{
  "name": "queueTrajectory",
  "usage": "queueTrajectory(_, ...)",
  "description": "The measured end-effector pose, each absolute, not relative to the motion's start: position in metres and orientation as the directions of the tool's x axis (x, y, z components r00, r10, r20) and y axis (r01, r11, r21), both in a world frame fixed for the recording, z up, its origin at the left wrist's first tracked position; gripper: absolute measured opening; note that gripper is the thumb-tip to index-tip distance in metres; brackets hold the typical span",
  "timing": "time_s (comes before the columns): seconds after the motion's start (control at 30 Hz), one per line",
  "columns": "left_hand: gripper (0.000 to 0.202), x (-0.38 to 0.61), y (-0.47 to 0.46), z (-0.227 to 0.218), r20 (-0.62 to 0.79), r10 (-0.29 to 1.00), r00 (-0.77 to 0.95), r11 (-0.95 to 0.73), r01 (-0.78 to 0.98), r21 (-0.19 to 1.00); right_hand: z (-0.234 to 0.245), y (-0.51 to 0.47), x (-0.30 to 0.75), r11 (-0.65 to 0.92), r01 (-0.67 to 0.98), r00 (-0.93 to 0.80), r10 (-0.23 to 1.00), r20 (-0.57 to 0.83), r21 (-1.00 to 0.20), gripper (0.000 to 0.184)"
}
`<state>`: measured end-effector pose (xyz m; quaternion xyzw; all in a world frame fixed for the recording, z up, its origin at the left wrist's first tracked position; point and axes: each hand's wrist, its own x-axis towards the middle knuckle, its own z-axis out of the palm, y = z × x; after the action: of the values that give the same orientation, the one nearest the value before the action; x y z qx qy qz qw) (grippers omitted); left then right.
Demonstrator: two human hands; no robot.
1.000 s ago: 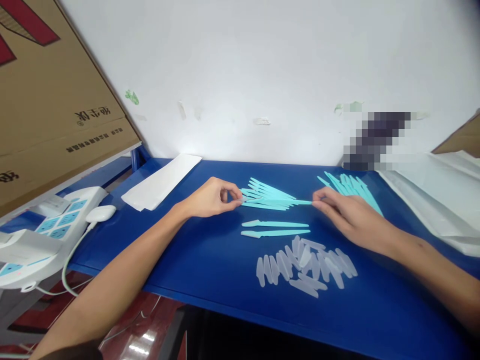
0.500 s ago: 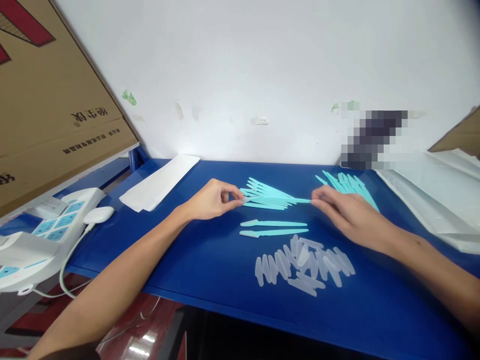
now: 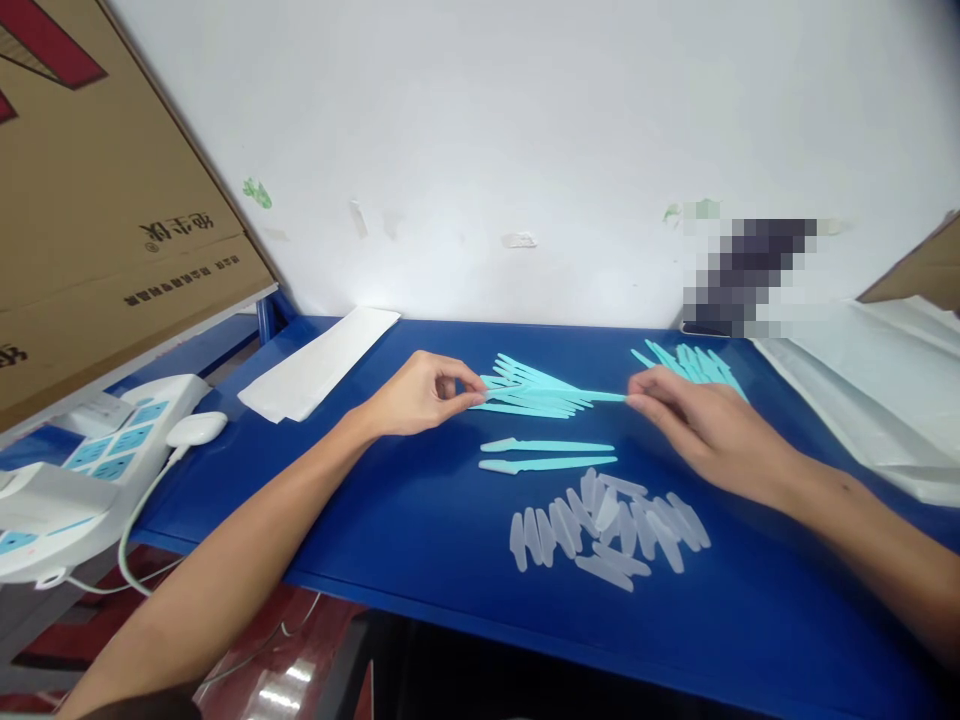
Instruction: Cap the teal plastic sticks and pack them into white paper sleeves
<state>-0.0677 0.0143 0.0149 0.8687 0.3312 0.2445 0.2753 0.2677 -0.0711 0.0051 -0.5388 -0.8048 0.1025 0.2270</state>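
Stretched level between my two hands is a turquoise eyebrow razor [image 3: 604, 396]. My left hand [image 3: 431, 393] pinches its blade end, where the fingertips hide whether a cap is on. The tip of the handle is pinched by my right hand [image 3: 686, 410]. Behind the held razor lies a fanned pile of turquoise razors [image 3: 532, 375]. Two razors [image 3: 555, 447] rest side by side nearer to me. Closer still are several loose clear blade caps [image 3: 607, 525]. Another heap of razors [image 3: 694, 362] lies behind my right hand, which partly covers it.
A folded white sheet [image 3: 319, 365] lies at the back left of the blue table [image 3: 420, 560]. A power strip [image 3: 120, 450] with a plugged-in charger is at the left, below a large cardboard box [image 3: 112, 200]. White plastic bags [image 3: 885, 390] lie at the right. A white wall stands behind.
Both hands have risen very slightly, still holding the same razor, and the right hand has shifted a little to the right. The piles and caps lie as before.
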Motion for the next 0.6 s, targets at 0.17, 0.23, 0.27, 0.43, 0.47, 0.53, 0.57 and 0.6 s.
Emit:
queueTrajectory(0.17, 0.028, -0.0686, 0.015, 0.0147, 0.207, 0.725, 0.657, -0.595, 0.446, 0.668, 0.0049, -0.0714, 0.2695, 0.417, 0.817, -0.326, 0.904, 0.277, -0.399, 0.028)
queueTrajectory(0.23, 0.031, -0.0693, 0.0153, 0.016, 0.194, 0.74, 0.644, -0.58, 0.465, 0.669, 0.0047, -0.0707, 0.2713, 0.413, 0.821, -0.319, 0.904, 0.283, -0.394, 0.027)
queueTrajectory(0.27, 0.032, -0.0695, 0.0154, 0.0164, 0.189, 0.749, 0.636, -0.571, 0.474, 0.67, 0.0044, -0.0702, 0.2721, 0.413, 0.823, -0.318, 0.904, 0.285, -0.39, 0.027)
queueTrajectory(0.43, 0.032, -0.0692, 0.0158, 0.0163, 0.193, 0.758, 0.623, -0.566, 0.482, 0.669, 0.0031, -0.0686, 0.274, 0.425, 0.824, -0.332, 0.898, 0.288, -0.375, 0.028)
queueTrajectory(0.47, 0.032, -0.0692, 0.0159, 0.0162, 0.197, 0.754, 0.627, -0.572, 0.48, 0.665, 0.003, -0.0687, 0.2738, 0.422, 0.825, -0.33, 0.9, 0.286, -0.375, 0.028)
queueTrajectory(0.53, 0.031, -0.0698, 0.0162, 0.0163, 0.209, 0.747, 0.631, -0.586, 0.477, 0.655, 0.0031, -0.0692, 0.2732, 0.419, 0.826, -0.327, 0.901, 0.286, -0.377, 0.028)
queueTrajectory(0.57, 0.03, -0.0703, 0.0163, 0.0166, 0.217, 0.745, 0.631, -0.592, 0.475, 0.651, 0.0033, -0.0695, 0.2727, 0.42, 0.825, -0.326, 0.9, 0.288, -0.378, 0.028)
queueTrajectory(0.6, 0.03, -0.0709, 0.0165, 0.0169, 0.225, 0.745, 0.628, -0.596, 0.474, 0.648, 0.0037, -0.0698, 0.2723, 0.42, 0.825, -0.325, 0.9, 0.291, -0.378, 0.028)
